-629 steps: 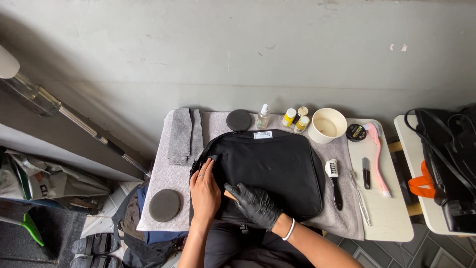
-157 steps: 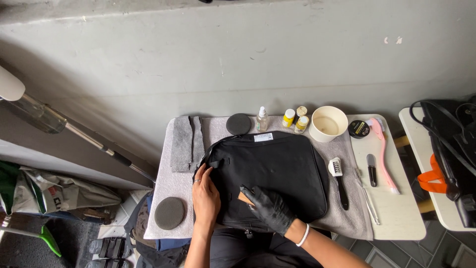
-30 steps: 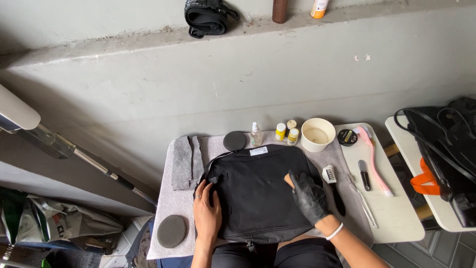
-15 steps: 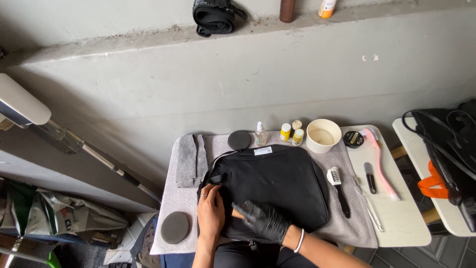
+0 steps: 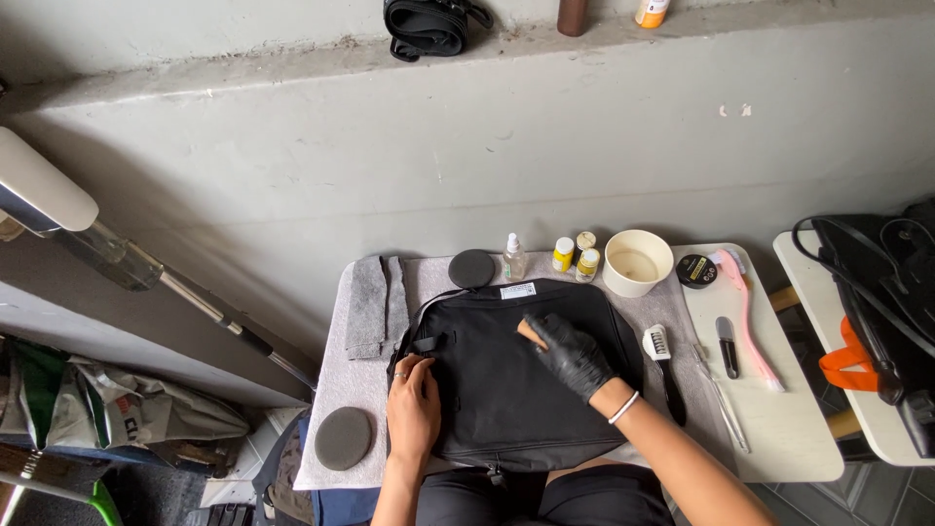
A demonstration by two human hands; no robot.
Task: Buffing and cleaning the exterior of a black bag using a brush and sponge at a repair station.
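1. While I watch from the head camera, my left hand (image 5: 414,407) lies bare and flat on the left part of the black bag (image 5: 506,390), fingers loose, gripping nothing.
2. My right hand (image 5: 570,353), in a black glove, is clenched round a small tan sponge (image 5: 531,332) and presses it on the bag's upper middle.
3. The bag lies flat at the centre of the grey mat (image 5: 336,414), just in front of my body.
4. Left of the bag: a folded grey cloth (image 5: 370,307) at the far side and a dark round pad (image 5: 343,437) at the near corner of the mat.
5. Behind the bag, left to right: a second dark round pad (image 5: 471,268), a clear spray bottle (image 5: 513,258), three small yellow bottles (image 5: 575,255) standing close together, a cream bowl (image 5: 637,263) and a round black tin (image 5: 695,271).
6. Right of the bag: a white-headed brush with a black handle (image 5: 664,368) just beside my right wrist, then a short black tool (image 5: 727,343), a thin metal tool (image 5: 719,397) and a pink brush (image 5: 748,312).
7. Nothing lies between either hand and the bag.
8. Surface: a small white table (image 5: 779,438), the mat covering most of it.
9. Room: a grey concrete wall (image 5: 390,166) with a ledge bearing a black bundle (image 5: 429,24); a second table to the right holds another black bag with an orange strap (image 5: 857,356).
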